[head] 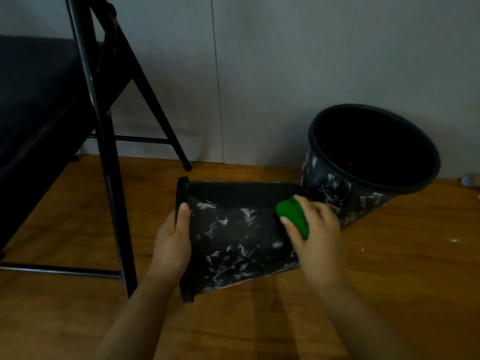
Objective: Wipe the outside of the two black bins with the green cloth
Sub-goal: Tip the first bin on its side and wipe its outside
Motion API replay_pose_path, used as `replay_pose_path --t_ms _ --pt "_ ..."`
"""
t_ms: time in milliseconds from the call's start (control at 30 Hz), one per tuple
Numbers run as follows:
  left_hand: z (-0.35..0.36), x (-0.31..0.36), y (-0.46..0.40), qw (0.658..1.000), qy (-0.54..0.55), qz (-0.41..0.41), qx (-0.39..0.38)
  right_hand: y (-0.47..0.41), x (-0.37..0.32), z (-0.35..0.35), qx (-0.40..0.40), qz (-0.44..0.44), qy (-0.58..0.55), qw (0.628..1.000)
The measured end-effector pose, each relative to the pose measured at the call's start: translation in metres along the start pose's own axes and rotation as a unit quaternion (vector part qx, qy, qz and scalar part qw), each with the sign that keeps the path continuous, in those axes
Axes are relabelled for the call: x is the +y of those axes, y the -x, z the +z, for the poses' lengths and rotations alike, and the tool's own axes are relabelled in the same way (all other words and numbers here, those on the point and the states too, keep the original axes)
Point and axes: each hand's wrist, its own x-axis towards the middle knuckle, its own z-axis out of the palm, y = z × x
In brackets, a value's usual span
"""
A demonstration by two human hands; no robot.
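Presently: tipped bin (241, 229) lay between the hands; left hand (172, 245) gripped its rim, right hand (315, 235) pinched the green cloth (293, 216) against its base end. Upright bin (363, 162) beyond right hand. Advice: long overlapping strokes across white smears

- Black folding chair (104, 141) at left, metal legs planted on wooden floor (259, 320).
- Pale wall (285, 61) behind, crossed by one vertical seam.
- White flecks (352, 240) scattered on boards at right.
- Small blurred object (470, 180) at far right edge, unidentifiable.
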Motion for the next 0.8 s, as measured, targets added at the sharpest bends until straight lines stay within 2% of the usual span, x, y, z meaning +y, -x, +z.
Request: replay_pose_path --t_ms 100,167,300,333,467,533,667,700,800 --pt "-0.001 0.0 0.0 1.0 0.001 -0.001 0.001 -0.012 0.015 -0.001 0.047 0.097 -0.004 0.994" --pt "0.0 0.001 0.001 1.0 0.007 -0.001 0.002 -0.006 0.008 -0.001 0.049 0.086 -0.007 0.995" --pt "0.001 0.005 0.0 1.0 0.006 -0.008 0.001 0.007 -0.005 0.003 0.0 -0.026 -0.014 1.0" --pt "0.001 0.005 -0.002 1.0 0.002 -0.008 -0.002 0.002 -0.001 0.003 -0.001 -0.019 -0.008 1.0" --pt "0.001 0.004 -0.002 1.0 0.0 -0.007 -0.002 -0.011 0.017 0.004 0.056 0.112 -0.004 0.992" --pt "0.001 0.002 -0.001 1.0 -0.002 -0.013 -0.002 -0.003 0.009 0.003 0.055 0.089 0.007 0.994" --pt "-0.001 -0.001 -0.004 1.0 0.0 -0.021 -0.004 0.003 0.0 0.002 0.001 -0.019 0.002 1.0" --pt "-0.001 -0.001 -0.005 1.0 0.002 -0.019 -0.004 -0.003 0.005 0.002 0.004 -0.015 0.011 1.0" --pt "0.0 0.0 -0.004 1.0 0.005 -0.015 0.003 -0.018 0.019 0.001 0.035 0.075 -0.003 0.997"
